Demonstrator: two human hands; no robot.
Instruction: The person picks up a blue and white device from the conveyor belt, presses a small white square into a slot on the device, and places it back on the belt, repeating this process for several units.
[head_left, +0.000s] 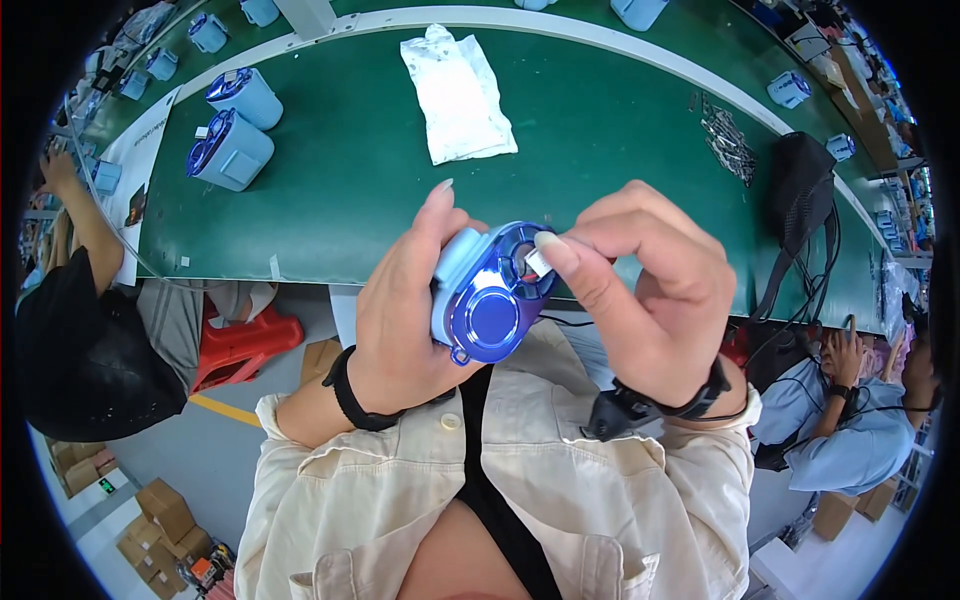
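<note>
Head view: your left hand (398,285) clasps one pale-blue housing (486,296) near the green bench's (330,225) edge, its glossy blue face (490,318) already on; your right hand (660,280) pinches one white plug-like piece (537,263) at the open ring (513,234) — apparently not yet settled. Two similar housings (236,157) sit on the bench's left — one white pouch (458,100) lies ahead.

White tab (538,263) partly hidden
</note>
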